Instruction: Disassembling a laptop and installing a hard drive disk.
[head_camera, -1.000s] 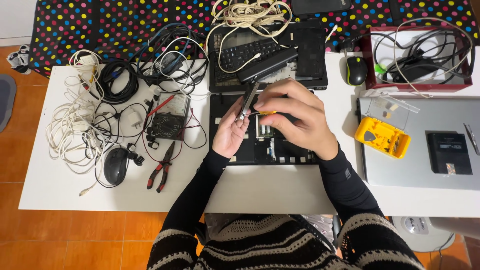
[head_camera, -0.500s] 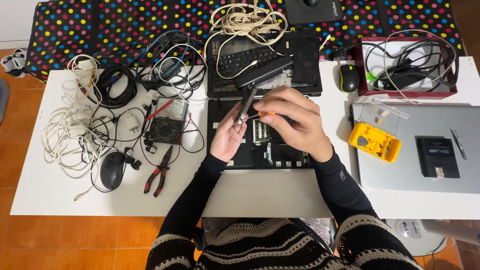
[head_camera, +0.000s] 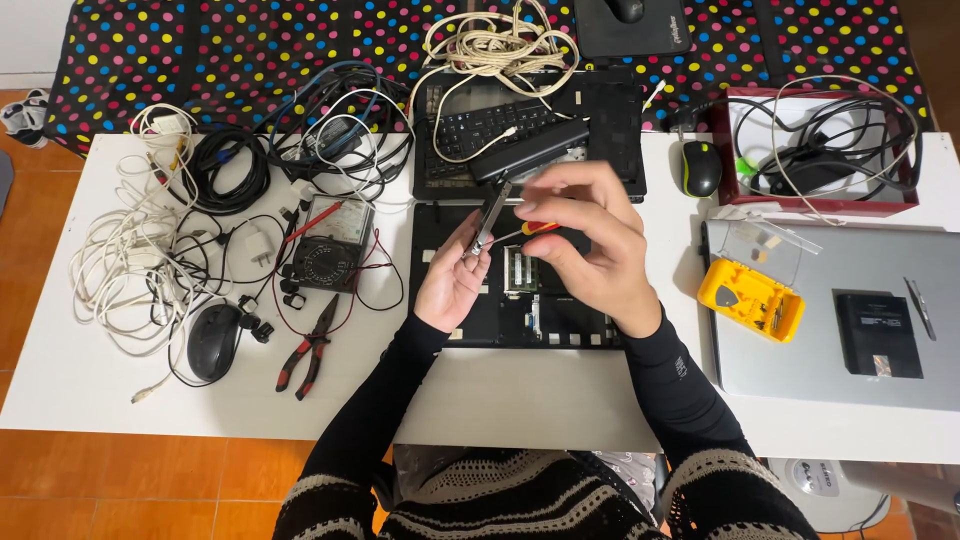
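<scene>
My left hand (head_camera: 453, 282) holds a thin silver metal bracket (head_camera: 492, 213) upright above an opened black laptop base (head_camera: 520, 310). Against that bracket my right hand (head_camera: 590, 245) grips a small screwdriver with a red and yellow handle (head_camera: 532, 229), its tip pointing left. Both hands hover over the laptop's exposed boards. A second black laptop part with a keyboard (head_camera: 480, 125) lies just behind, with a long black battery (head_camera: 530, 148) resting on it.
Left of the laptop lie a multimeter (head_camera: 335, 255), red-handled pliers (head_camera: 310, 350), a black mouse (head_camera: 213, 340) and tangled white and black cables (head_camera: 130, 250). To the right are a yellow bit case (head_camera: 750, 298), a silver laptop (head_camera: 850, 320), another mouse (head_camera: 700, 167) and a red box of cables (head_camera: 820, 150).
The view has shifted slightly. My hands stay together over the laptop base, with the screwdriver still worked at the bracket; the right fingers have turned a little.
</scene>
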